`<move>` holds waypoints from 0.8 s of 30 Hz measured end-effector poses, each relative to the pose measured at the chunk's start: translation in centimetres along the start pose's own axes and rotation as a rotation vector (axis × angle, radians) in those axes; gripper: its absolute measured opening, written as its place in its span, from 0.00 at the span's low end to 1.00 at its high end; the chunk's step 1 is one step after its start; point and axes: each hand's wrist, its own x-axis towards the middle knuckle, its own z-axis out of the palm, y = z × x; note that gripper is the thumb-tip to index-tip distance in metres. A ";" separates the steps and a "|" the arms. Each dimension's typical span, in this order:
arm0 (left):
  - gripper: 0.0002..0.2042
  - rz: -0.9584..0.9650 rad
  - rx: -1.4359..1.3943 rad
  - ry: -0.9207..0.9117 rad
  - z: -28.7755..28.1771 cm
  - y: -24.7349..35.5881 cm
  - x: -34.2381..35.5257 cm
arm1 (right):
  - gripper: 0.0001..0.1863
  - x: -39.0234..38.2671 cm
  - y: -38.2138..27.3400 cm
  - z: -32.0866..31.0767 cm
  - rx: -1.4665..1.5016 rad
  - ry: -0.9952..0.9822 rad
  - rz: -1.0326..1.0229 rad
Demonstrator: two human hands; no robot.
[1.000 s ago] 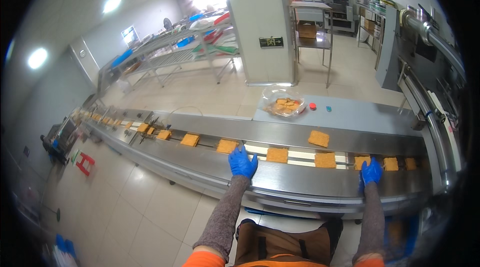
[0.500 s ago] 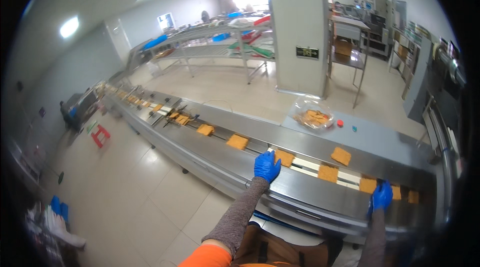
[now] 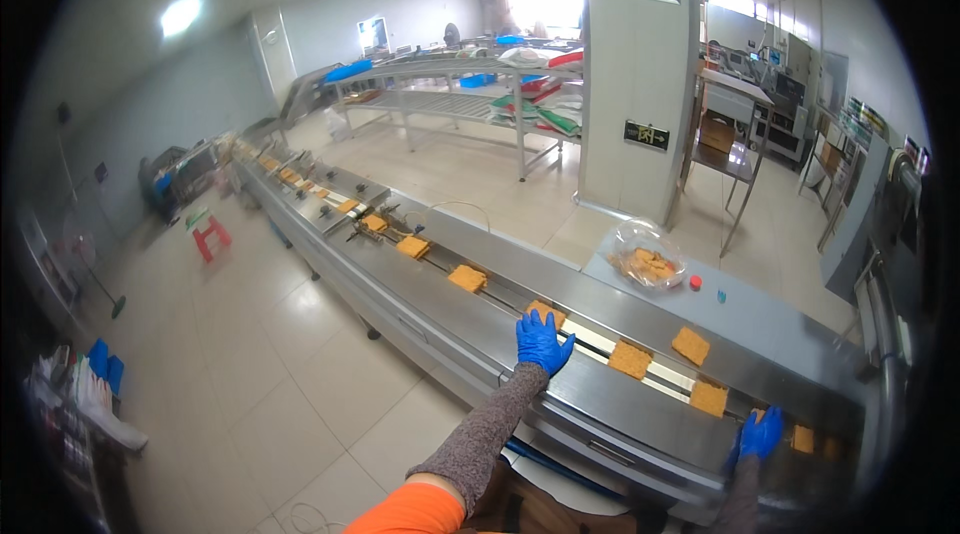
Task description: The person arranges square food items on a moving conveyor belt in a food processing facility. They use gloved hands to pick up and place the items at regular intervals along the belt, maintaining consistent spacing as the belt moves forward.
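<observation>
The left hand is spread open, fingers at a cracker on the conveyor, with no visible grip. The right hand curls over another cracker; its fingers are partly hidden, so I can't tell whether it grips. The step looks like straightening crackers; the next move calls for light pressure. Beyond lie a loose cracker and a clear bag of crackers.

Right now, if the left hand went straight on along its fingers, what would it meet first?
The orange-brown square piece on the conveyor, right at the fingertips of the left hand. They may already touch; the glove hides part of the piece, so contact is unclear.
</observation>
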 end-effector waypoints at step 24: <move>0.27 -0.019 -0.101 -0.136 -0.6 -0.3 0.0 | 0.27 -0.5 -0.1 0.4 -0.104 0.146 -0.095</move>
